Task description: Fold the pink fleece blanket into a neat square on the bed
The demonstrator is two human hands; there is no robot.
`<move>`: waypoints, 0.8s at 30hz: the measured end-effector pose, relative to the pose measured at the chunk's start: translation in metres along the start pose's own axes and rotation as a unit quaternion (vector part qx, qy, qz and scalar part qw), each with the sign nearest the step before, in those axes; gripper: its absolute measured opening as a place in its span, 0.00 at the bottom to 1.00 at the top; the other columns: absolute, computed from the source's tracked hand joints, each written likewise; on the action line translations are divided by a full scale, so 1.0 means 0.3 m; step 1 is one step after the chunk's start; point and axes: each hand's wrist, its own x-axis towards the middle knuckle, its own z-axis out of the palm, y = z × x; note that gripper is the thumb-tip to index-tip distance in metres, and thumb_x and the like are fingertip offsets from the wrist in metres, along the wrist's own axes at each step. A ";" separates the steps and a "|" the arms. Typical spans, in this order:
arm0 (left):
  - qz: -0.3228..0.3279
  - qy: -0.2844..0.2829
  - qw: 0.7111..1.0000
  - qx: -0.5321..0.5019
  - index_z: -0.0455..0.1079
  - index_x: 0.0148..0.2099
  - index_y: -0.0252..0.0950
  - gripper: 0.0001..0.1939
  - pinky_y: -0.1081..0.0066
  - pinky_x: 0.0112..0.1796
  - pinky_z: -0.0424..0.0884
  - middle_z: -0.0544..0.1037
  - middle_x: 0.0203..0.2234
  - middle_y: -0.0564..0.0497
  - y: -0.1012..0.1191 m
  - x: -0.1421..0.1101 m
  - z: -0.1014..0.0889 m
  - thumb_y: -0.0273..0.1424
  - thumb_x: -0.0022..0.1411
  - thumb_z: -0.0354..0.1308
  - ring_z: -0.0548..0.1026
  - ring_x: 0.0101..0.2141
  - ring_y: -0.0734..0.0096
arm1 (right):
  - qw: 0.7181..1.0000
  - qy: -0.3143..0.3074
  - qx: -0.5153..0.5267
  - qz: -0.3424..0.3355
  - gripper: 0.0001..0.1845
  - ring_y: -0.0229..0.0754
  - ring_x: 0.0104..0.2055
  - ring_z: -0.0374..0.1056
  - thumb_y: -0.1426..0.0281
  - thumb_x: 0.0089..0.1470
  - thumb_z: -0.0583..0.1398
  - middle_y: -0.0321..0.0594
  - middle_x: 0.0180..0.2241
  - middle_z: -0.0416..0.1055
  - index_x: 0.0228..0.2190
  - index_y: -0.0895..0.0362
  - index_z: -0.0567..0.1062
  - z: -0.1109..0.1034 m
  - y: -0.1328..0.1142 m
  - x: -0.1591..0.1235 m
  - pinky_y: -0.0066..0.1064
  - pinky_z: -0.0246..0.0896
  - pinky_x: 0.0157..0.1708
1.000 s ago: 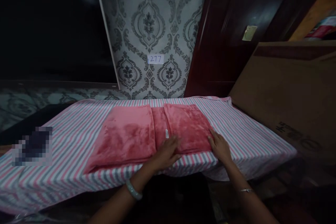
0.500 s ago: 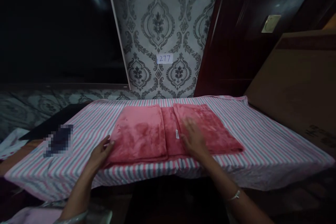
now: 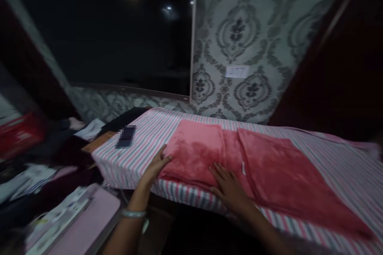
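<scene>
A pink plush cloth (image 3: pixel 254 167) lies folded on a table covered with a pink, grey and white striped sheet (image 3: pixel 143 135). Both side parts are folded in over the middle, and a small white tag shows near the centre. My left hand (image 3: pixel 157 165) rests open at the cloth's left edge, fingers touching the fold. My right hand (image 3: pixel 229 185) lies flat and open on the near edge of the left folded part.
A dark pixelated object (image 3: pixel 126 136) sits on the sheet's left end. Patterned wallpaper with a small white label (image 3: pixel 237 71) rises behind the table, beside a dark panel. Piles of clothes and a pink flat item (image 3: pixel 89 219) lie at lower left.
The view has swung left and the picture is blurred. My right hand slid left from the right fold onto the left fold's near edge. My left hand stayed at the left edge.
</scene>
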 end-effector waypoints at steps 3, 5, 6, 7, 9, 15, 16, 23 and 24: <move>0.020 -0.012 1.000 0.013 0.68 0.66 0.40 0.48 0.52 0.62 0.64 0.73 0.59 0.36 -0.014 -0.018 -0.015 0.45 0.43 0.76 0.64 0.65 0.42 | 0.996 0.074 -0.005 -0.045 0.33 0.58 0.69 0.57 0.57 0.63 0.56 0.49 0.67 0.61 0.67 0.49 0.63 0.039 -0.004 0.028 0.63 0.49 0.67; 0.027 -0.031 0.999 0.015 0.63 0.70 0.40 0.51 0.52 0.63 0.62 0.70 0.62 0.36 -0.020 -0.028 -0.017 0.48 0.45 0.73 0.61 0.67 0.42 | 0.986 0.139 0.006 -0.091 0.37 0.58 0.69 0.57 0.58 0.62 0.57 0.48 0.67 0.61 0.69 0.49 0.58 0.066 -0.048 0.061 0.61 0.52 0.66; 0.031 -0.037 0.999 0.014 0.59 0.71 0.40 0.53 0.53 0.64 0.61 0.68 0.64 0.35 -0.020 -0.034 -0.014 0.50 0.47 0.72 0.60 0.68 0.43 | 0.981 0.157 0.011 -0.114 0.40 0.58 0.69 0.56 0.58 0.62 0.58 0.48 0.68 0.59 0.71 0.49 0.53 0.077 -0.082 0.080 0.60 0.53 0.66; 0.033 -0.037 0.999 0.009 0.56 0.73 0.39 0.54 0.53 0.64 0.61 0.66 0.65 0.35 -0.018 -0.041 -0.007 0.50 0.48 0.70 0.60 0.68 0.44 | 0.977 0.165 0.013 -0.132 0.43 0.59 0.70 0.55 0.58 0.61 0.58 0.48 0.69 0.57 0.72 0.48 0.49 0.087 -0.121 0.101 0.60 0.54 0.65; 0.030 -0.036 0.999 -0.007 0.52 0.74 0.39 0.55 0.53 0.63 0.62 0.64 0.66 0.34 -0.008 -0.056 0.013 0.50 0.50 0.69 0.59 0.68 0.44 | 0.973 0.168 0.011 -0.156 0.50 0.61 0.71 0.52 0.59 0.59 0.60 0.49 0.71 0.52 0.73 0.47 0.41 0.102 -0.201 0.148 0.61 0.55 0.65; 0.077 -0.059 0.993 -0.065 0.54 0.73 0.39 0.52 0.54 0.65 0.58 0.63 0.68 0.37 0.005 -0.081 0.083 0.49 0.51 0.68 0.57 0.69 0.46 | 0.972 0.186 0.060 -0.130 0.56 0.64 0.72 0.49 0.61 0.55 0.62 0.49 0.72 0.48 0.73 0.45 0.35 0.154 -0.331 0.274 0.63 0.54 0.64; 0.080 -0.063 0.993 -0.066 0.54 0.73 0.38 0.53 0.54 0.65 0.58 0.64 0.67 0.37 -0.001 -0.079 0.089 0.50 0.51 0.68 0.58 0.68 0.46 | 0.975 0.178 0.079 -0.110 0.56 0.63 0.71 0.50 0.62 0.54 0.62 0.48 0.72 0.48 0.72 0.44 0.35 0.165 -0.337 0.286 0.62 0.56 0.64; 0.075 -0.054 0.994 -0.054 0.56 0.72 0.40 0.48 0.57 0.66 0.57 0.62 0.68 0.40 -0.051 -0.050 0.106 0.52 0.55 0.64 0.58 0.69 0.50 | 0.974 0.128 0.185 -0.033 0.56 0.63 0.67 0.59 0.63 0.49 0.62 0.48 0.71 0.52 0.73 0.47 0.44 0.158 -0.349 0.314 0.59 0.64 0.60; 0.075 -0.056 0.992 -0.083 0.57 0.72 0.40 0.47 0.57 0.65 0.59 0.65 0.66 0.40 -0.055 -0.045 0.110 0.52 0.56 0.64 0.61 0.67 0.50 | 0.972 0.118 0.200 -0.031 0.53 0.62 0.65 0.62 0.64 0.49 0.61 0.48 0.70 0.54 0.72 0.48 0.47 0.146 -0.343 0.321 0.57 0.67 0.57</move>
